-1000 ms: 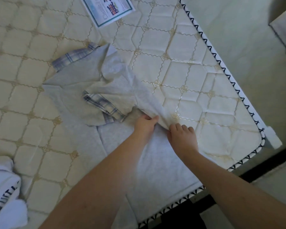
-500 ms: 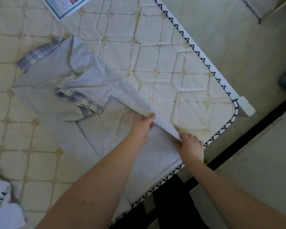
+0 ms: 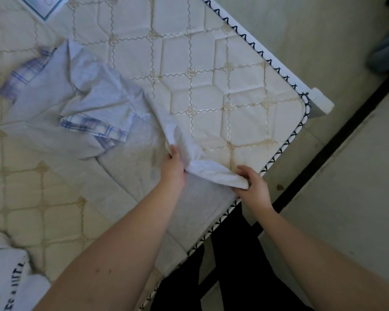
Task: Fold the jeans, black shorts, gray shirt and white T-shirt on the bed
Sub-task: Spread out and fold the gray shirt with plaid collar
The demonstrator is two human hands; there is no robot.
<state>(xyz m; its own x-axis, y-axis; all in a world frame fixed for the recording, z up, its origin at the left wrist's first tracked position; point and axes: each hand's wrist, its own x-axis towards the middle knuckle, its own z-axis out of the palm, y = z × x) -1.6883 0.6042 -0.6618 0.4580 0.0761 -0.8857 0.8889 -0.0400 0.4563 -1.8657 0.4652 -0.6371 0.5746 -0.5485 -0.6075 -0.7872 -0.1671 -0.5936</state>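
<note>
Both hands pinch the gray shirt near the bed's near corner: left hand grip and right hand grip clamped on its lifted hem. White T-shirt sits at the near-left edge.

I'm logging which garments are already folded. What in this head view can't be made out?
- White T-shirt: cut off by the lower-left frame edge; its print is unreadable.
- Gray shirt: motion-blurred; its lower part lies under the left hand and forearm.
- Jeans, black shorts: not identifiable in view.
- Paper: cropped by the top edge.
</note>
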